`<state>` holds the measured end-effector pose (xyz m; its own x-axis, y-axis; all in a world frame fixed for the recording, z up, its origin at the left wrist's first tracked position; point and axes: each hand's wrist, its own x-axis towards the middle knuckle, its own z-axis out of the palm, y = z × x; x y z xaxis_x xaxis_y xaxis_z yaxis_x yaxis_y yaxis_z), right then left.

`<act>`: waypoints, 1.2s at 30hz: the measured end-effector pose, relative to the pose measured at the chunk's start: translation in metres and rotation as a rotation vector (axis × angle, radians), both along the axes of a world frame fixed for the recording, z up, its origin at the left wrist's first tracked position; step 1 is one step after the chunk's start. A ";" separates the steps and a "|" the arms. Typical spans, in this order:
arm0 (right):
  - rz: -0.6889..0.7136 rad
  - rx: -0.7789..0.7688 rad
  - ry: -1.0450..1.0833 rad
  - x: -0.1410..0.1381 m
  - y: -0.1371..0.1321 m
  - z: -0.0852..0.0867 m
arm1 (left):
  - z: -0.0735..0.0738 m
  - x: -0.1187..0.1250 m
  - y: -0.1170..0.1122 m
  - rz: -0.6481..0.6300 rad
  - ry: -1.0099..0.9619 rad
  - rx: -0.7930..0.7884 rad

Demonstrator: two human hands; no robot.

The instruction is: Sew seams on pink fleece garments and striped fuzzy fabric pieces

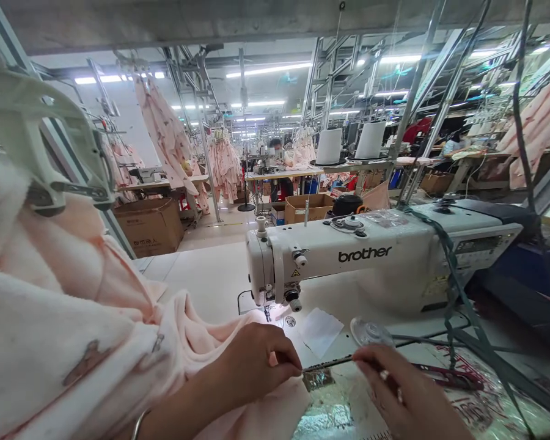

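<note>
My left hand (256, 360) rests on pale pink fleece fabric (96, 342) and pinches one end of a thin dark strip (327, 363) just in front of the white Brother sewing machine (376, 256). My right hand (407, 397) pinches the strip's other end, fingers closed; a dark tool handle seems to lie under it. The strip is stretched between both hands above the table. The fabric is bunched at my left and runs up to a hanging clip (50, 153). The needle area (275, 305) is a short way beyond my left hand.
A white paper piece (321, 330) and a clear round disc (371, 333) lie on the table near the machine. Green cords (453, 287) hang across its right side. Cardboard boxes (151, 226), hanging pink garments and a seated person (277, 153) fill the workshop behind.
</note>
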<state>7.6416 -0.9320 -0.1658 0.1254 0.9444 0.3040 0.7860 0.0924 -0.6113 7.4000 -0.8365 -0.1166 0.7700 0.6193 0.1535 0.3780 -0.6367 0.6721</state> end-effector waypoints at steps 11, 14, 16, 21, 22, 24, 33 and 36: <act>-0.101 0.500 -1.109 0.111 -0.006 -0.068 | -0.002 -0.003 -0.002 0.059 0.078 -0.106; -0.134 0.441 -1.034 0.107 -0.008 -0.064 | 0.001 -0.001 -0.002 0.110 0.072 -0.130; -0.126 0.432 -0.971 0.098 -0.011 -0.053 | 0.001 0.000 -0.001 0.182 0.070 -0.112; 0.036 0.422 -0.949 0.036 -0.013 -0.009 | -0.001 0.005 -0.001 0.280 0.012 -0.062; 0.041 0.395 -0.904 0.020 -0.012 0.000 | -0.001 0.006 -0.002 0.286 0.006 -0.057; 0.066 0.344 -0.830 -0.009 -0.010 0.018 | -0.002 0.007 -0.004 0.294 0.004 -0.054; 0.175 -0.055 -0.835 -0.055 0.010 0.046 | -0.005 0.011 -0.008 0.310 -0.020 -0.010; 0.189 -0.095 -0.825 -0.061 0.016 0.049 | -0.005 0.011 -0.008 0.298 -0.040 -0.006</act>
<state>7.5808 -0.9161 -0.1166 -0.2640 0.9532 0.1470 0.9597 0.2445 0.1383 7.4111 -0.8447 -0.1220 0.5478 0.8180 0.1755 0.5204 -0.4975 0.6940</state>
